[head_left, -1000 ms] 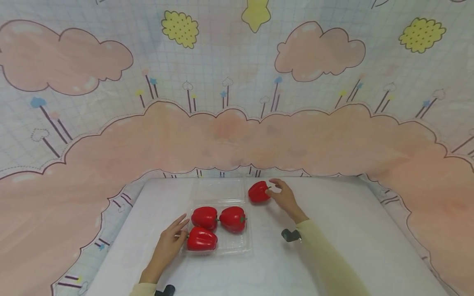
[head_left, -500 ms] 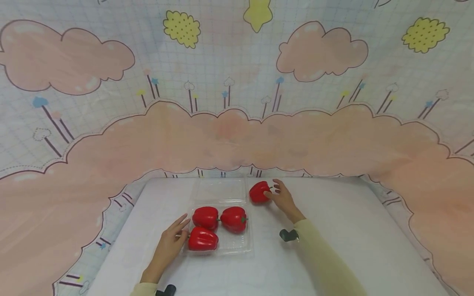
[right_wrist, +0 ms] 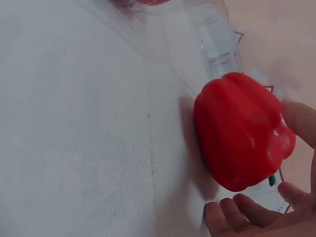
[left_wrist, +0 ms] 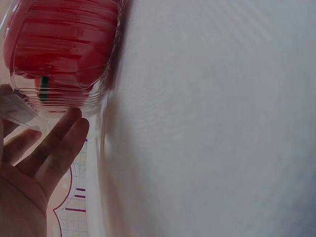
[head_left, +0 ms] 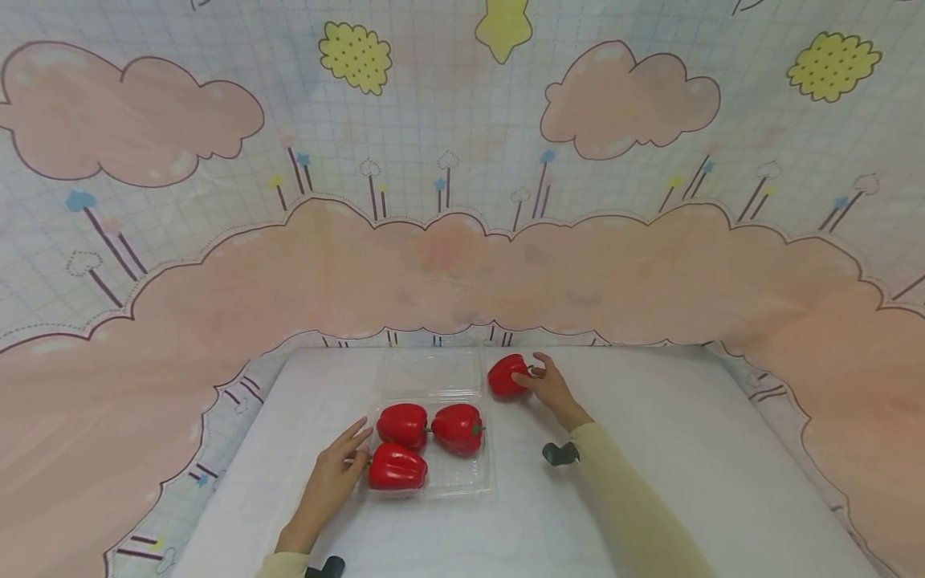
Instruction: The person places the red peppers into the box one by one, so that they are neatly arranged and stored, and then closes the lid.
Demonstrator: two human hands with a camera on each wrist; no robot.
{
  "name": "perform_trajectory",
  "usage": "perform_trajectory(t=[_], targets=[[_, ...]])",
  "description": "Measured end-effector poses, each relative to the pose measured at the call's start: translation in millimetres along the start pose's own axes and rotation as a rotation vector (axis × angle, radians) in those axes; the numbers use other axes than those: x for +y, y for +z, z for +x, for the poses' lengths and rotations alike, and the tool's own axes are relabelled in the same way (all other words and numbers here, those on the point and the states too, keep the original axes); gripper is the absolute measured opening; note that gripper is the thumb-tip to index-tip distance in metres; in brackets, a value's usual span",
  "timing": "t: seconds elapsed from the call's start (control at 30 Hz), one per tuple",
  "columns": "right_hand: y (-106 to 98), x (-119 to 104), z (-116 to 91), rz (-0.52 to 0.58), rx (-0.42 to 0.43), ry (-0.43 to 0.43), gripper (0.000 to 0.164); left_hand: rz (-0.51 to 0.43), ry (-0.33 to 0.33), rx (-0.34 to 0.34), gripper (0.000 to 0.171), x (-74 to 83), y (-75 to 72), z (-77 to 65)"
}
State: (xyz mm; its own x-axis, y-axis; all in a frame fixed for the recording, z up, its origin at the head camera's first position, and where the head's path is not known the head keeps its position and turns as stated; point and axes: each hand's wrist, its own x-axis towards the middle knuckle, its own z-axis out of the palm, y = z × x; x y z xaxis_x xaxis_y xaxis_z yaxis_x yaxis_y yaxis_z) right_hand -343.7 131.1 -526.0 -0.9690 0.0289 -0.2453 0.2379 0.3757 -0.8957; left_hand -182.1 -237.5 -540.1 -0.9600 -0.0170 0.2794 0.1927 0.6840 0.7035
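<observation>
- The left hand (head_left: pixel 331 478) is at the left side of an open, clear plastic hinged container (head_left: pixel 462 479), fingertips against its wall; its grip is loose, fingers extended and parted, closed round nothing.
- The right hand (head_left: pixel 555 389) is at a glossy red bell pepper with a green stem (head_left: pixel 507 376), its grip wide: thumb at the pepper's side, other fingers spread near the stem, apart from the skin.
- That pepper is on the white desk (head_left: pixel 686 449), just right of the container's clear lid (head_left: pixel 429 373), which lies folded back.
- Three more red bell peppers lie in the container's base: far left (head_left: pixel 401 425), far right (head_left: pixel 458 428) and near left (head_left: pixel 397 467).
</observation>
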Motion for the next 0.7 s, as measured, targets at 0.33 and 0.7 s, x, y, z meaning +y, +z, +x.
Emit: perform_trajectory(t=[0.33,0.7], targets=[[5.9,-0.1,3.4,-0.027,-0.004,-0.016,0.077,-0.013,-0.020,-0.014,0.039,1.3,-1.4,0.6],[8.5,4.7,4.7,0.011,0.033,-0.002,0.079,-0.008,-0.008,-0.003,0.039,0.2,-1.1,-0.5]])
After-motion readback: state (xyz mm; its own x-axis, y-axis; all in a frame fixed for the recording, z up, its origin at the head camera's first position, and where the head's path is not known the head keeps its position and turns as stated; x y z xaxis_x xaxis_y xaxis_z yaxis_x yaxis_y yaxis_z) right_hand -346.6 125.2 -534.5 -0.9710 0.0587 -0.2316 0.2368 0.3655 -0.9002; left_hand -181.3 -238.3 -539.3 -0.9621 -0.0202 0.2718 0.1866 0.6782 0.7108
